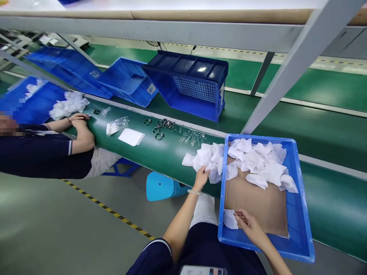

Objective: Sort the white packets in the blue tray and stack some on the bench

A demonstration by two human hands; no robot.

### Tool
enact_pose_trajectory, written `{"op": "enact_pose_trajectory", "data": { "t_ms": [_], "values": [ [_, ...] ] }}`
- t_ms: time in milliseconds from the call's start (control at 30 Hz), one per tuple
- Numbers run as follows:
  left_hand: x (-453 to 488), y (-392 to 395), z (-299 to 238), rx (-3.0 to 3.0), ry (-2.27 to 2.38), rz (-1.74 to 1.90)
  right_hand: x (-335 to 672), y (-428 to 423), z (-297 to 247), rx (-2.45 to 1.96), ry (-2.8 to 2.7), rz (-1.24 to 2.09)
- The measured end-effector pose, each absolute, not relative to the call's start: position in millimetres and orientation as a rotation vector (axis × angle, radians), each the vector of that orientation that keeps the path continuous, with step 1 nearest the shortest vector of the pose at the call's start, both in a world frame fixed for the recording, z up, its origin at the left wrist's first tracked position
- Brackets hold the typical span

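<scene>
At lower right, apparently laying a white packet [230,220] in the blue tray [299,225] with right hand [249,226], fingers half-curled, hold unclear. At centre, bunching left hand [201,178] fingertips at the packet heap [203,154], hold unclear; next, separate one packet gently.

The place looks like a factory workshop: a long green worktop [160,152] runs across the frame, with blue plastic crates [189,109] behind it from upper left to upper middle and many similar white pieces [275,172] heaped at right. Black-and-yellow tape [109,209] marks the floor at lower left, and a co-worker [51,152] in a white-trimmed dark shirt sits at the left.
</scene>
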State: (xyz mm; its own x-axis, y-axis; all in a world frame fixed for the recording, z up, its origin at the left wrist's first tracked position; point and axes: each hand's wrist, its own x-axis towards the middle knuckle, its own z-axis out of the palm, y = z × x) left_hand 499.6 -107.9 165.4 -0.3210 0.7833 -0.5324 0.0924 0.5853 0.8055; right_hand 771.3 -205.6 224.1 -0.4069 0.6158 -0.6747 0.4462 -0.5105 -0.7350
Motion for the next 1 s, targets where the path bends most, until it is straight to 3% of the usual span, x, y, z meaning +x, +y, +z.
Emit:
{"op": "enact_pose_trajectory", "data": {
  "t_ms": [133,267,400,533,667,833,1000],
  "values": [
    [482.6,-134.2,202.8,0.64,1.439,0.898,783.1,-205.5,224.7,-1.802,-1.312,1.89],
    [484.3,-150.4,232.6,0.735,1.091,0.803,805.1,-192.8,236.0,-2.043,-1.067,1.393],
    [463.3,-129.9,221.8,1.036,1.42,0.805,768.1,-159.4,270.7,-2.102,-1.201,0.896],
    [428.1,-78.5,185.9,1.257,1.862,0.825,657.3,-115.0,277.8,-1.911,-1.958,0.904],
    [418.1,-36.5,159.2,1.208,1.844,0.855,568.5,-77.1,235.9,-2.075,-2.13,0.747],
    [411.7,-37.8,152.3,1.12,1.663,0.916,550.9,-55.8,195.8,-2.343,-2.197,0.555],
    [376.9,-72.3,165.6,0.87,1.489,1.002,551.9,-63.7,210.2,-2.346,-2.336,0.519]
  ]
}}
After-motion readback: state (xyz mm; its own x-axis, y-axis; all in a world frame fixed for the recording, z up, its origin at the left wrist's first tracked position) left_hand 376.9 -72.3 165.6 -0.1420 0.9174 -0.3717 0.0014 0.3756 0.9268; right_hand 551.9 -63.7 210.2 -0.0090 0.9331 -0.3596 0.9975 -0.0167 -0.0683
